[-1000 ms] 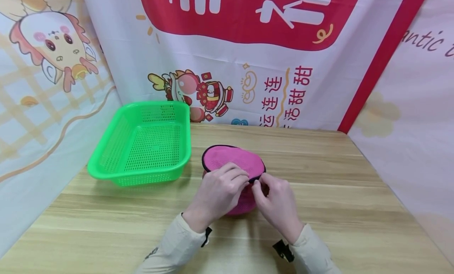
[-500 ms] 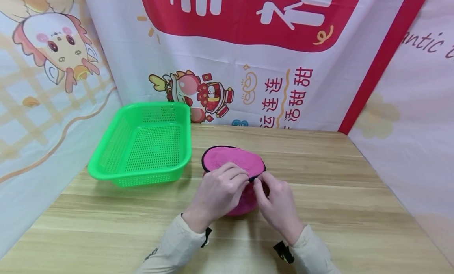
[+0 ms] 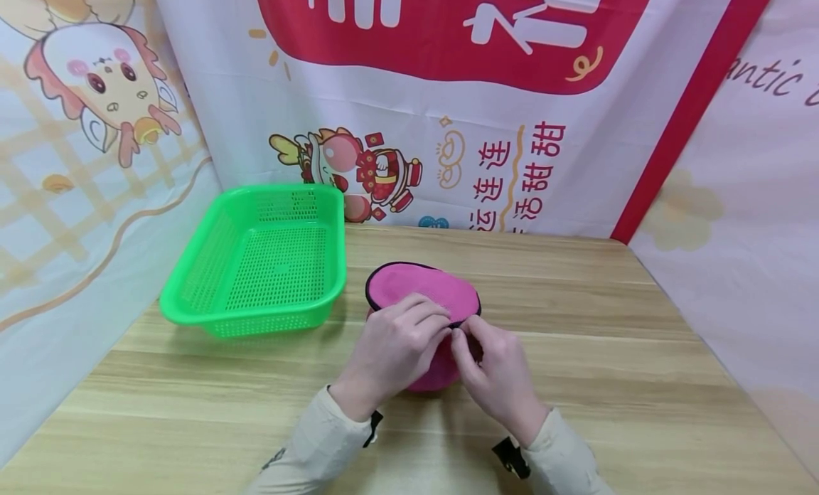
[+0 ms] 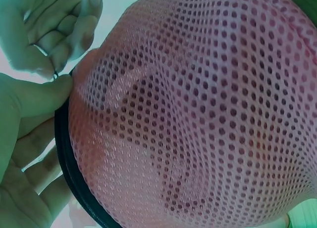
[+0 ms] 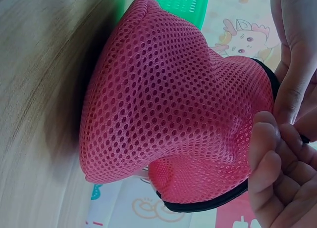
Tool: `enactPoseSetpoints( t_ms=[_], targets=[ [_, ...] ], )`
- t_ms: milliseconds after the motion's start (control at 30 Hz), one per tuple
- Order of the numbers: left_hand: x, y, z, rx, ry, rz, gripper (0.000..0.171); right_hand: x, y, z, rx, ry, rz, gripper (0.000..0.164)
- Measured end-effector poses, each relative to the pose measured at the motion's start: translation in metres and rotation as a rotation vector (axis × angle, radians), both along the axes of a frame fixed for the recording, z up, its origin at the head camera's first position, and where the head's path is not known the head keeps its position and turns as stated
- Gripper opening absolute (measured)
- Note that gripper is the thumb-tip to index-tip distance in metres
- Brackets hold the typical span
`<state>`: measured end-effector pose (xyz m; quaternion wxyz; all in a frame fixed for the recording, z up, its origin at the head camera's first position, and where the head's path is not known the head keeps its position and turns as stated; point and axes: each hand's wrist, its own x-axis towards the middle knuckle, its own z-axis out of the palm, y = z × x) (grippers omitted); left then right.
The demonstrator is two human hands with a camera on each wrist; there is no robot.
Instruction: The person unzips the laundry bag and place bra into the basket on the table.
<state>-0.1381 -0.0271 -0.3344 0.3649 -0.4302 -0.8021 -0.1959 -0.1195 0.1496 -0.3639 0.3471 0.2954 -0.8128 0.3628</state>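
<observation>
2 sleeves, light-col., nearest, w/ 2 black wrist pieces, 1 per wrist. 2 hands, both bare: L hand pinches black trim of bag, thumb one side, fingers on other; R hand pinches right beside it at same edge, thumb + index nearly touching L fingertips; exact bit held too small to tell. 1 pink mesh bag, approx. mid-table, upright, round flat top, sides creased. 1 wood-look table under it. 1 green basket, perforated, farther back, L of bag, apart. 3 cloths behind/around: 1 back banner, red/white, 1 L cloth, 1 R cloth.
</observation>
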Motion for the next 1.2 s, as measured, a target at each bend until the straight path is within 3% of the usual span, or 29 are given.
enactPoseSetpoints(
  t_ms=[500, 700, 1200],
  targets=[
    [0.0003, 0.0007, -0.0015, -0.002, 0.011, -0.015, 0.007, 0.0012, -0.0014, 0.0001, 0.009, 0.014, -0.102, 0.030],
    [0.0010, 0.0002, -0.0012, 0.005, 0.007, -0.022, 0.008, 0.0006, -0.0013, 0.0013, 0.011, 0.054, -0.109, 0.032],
    [0.0012, -0.0014, 0.0003, -0.009, -0.008, -0.001, 0.009, -0.0002, 0.0014, 0.0018, 0.003, 0.025, -0.154, 0.031]
  ],
)
